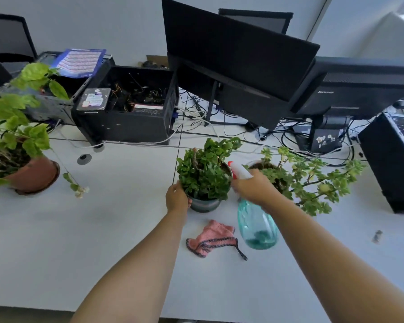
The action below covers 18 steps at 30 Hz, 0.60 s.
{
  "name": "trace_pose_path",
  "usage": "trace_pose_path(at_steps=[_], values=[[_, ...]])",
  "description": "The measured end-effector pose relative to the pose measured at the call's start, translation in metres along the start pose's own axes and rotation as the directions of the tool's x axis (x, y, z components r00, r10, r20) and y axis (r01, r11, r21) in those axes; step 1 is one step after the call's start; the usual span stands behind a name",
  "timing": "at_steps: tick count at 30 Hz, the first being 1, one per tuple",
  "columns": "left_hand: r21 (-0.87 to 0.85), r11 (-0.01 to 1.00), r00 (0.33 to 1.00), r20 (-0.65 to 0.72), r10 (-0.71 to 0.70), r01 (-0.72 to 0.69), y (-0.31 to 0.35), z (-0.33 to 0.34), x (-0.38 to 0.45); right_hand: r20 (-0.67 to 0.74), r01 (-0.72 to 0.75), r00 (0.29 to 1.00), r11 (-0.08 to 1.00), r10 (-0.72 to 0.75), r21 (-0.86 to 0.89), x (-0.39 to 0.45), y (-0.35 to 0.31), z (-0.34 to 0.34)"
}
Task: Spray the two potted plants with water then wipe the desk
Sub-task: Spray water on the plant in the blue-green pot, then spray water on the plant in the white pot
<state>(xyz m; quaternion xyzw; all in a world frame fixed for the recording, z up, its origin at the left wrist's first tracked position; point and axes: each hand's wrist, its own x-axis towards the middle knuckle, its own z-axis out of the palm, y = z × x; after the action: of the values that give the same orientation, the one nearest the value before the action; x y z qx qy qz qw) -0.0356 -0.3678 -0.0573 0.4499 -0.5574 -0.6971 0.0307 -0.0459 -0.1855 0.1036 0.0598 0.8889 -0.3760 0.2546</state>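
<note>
Teal spray bottle [257, 226] is clamped at its neck by the right hand [251, 186], nozzle aimed at the green potted plant [204, 173]. Left hand [176, 198] is wrapped around that plant's pot. Just right of it stands the second potted plant [306, 180]; in front lies the pink cloth [211, 237] on the desk [79, 241].

One view only: head-worn wide-angle camera, above white desk [56, 241], facing forward and down. We see both forearms enter from bottom edge, left hand [177, 197] and right hand [252, 186] near frame centre, close to lens. Monitors [238, 61] and wall lie farther back, edges bowed by lens. No second view to overlap.
</note>
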Motion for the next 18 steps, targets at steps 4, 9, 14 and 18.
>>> trace_pose_path(at_steps=[4, 9, 14, 18], values=[[-0.081, 0.993, 0.990, -0.104, -0.097, 0.089, -0.033, 0.012, -0.014, -0.129, -0.003, 0.991, 0.986, 0.025, 0.168, -0.020, 0.066, 0.025], [0.189, 0.950, 0.968, -0.059, -0.243, 0.250, -0.079, 0.038, -0.036, -0.136, -0.143, 0.972, 0.939, 0.194, 0.312, -0.019, 0.127, 0.032], [0.340, 0.877, 0.887, 0.194, -0.419, 0.339, -0.089, 0.085, -0.065, -0.159, -0.219, 0.944, 0.909, 0.289, 0.354, -0.004, 0.151, 0.013], [0.305, 0.931, 0.925, 0.254, -0.281, 0.199, -0.074, 0.129, -0.068, -0.149, -0.249, 0.937, 0.902, 0.317, 0.353, 0.009, 0.153, -0.005]])
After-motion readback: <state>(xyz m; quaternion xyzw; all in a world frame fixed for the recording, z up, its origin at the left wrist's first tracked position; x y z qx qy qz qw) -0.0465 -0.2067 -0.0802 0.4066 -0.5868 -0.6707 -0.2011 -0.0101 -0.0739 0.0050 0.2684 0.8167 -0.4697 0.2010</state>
